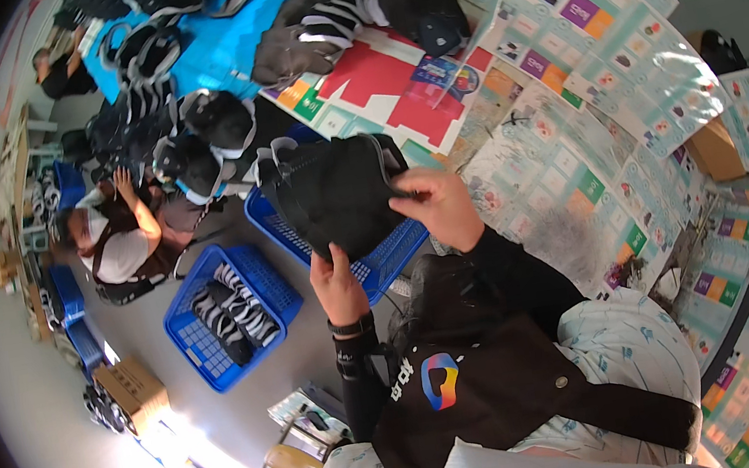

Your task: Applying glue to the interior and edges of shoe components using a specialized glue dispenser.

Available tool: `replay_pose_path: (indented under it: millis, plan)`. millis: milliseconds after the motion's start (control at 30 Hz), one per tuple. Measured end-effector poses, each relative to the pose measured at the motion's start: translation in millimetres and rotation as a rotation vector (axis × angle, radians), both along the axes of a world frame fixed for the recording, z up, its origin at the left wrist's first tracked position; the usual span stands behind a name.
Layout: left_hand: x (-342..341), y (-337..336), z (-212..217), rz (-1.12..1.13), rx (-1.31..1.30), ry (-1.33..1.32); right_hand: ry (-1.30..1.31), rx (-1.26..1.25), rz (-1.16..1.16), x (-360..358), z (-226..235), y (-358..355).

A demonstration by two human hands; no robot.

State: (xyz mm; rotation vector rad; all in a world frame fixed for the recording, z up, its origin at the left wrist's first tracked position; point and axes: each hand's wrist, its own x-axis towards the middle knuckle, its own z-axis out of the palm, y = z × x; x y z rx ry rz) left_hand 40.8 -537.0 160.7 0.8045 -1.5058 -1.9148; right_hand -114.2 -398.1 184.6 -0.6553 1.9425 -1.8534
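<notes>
A black cap (330, 188) is held up in front of me between both hands. My left hand (339, 287) pinches its lower edge, with the thumb against the fabric. My right hand (443, 208) grips the right edge, its fingers partly curled behind the cloth. Under the cap sits a blue plastic basket (402, 261), largely hidden by the cap and my hands.
Another blue basket (283, 295) with stacked caps (238, 315) stands on the floor to the left. Piles of dark caps (316, 22) cover the table ahead. A person (121, 236) sits at the left. Printed sheets (568, 178) cover the worktop at right.
</notes>
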Motion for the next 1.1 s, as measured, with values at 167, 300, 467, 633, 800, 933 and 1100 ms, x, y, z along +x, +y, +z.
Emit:
replay_pose_path:
  millis: [167,300,467,633,800,933,1100]
  plan:
    - [-4,6,-14,-0.027,0.083,-0.107,0.043,0.026,-0.152,11,0,38]
    - [-4,-14,14,-0.385,0.217,-0.026,0.251,-0.024,-0.103,-3,9,46]
    - [-3,-79,40,-0.188,-0.694,-0.440,0.165,0.065,-0.128,-25,5,62]
    - [38,-115,119,0.170,-0.470,-0.446,0.196,0.016,-0.088,-25,8,63]
    - [-26,-56,18,-0.431,0.511,-0.292,0.152,-0.145,-0.022,-32,-7,57]
    - [-66,-16,45,-0.180,0.526,0.112,0.049,-0.188,0.002,-26,0,48]
    - [-43,-25,34,0.091,0.610,0.127,0.451,0.140,-0.195,-26,-1,41]
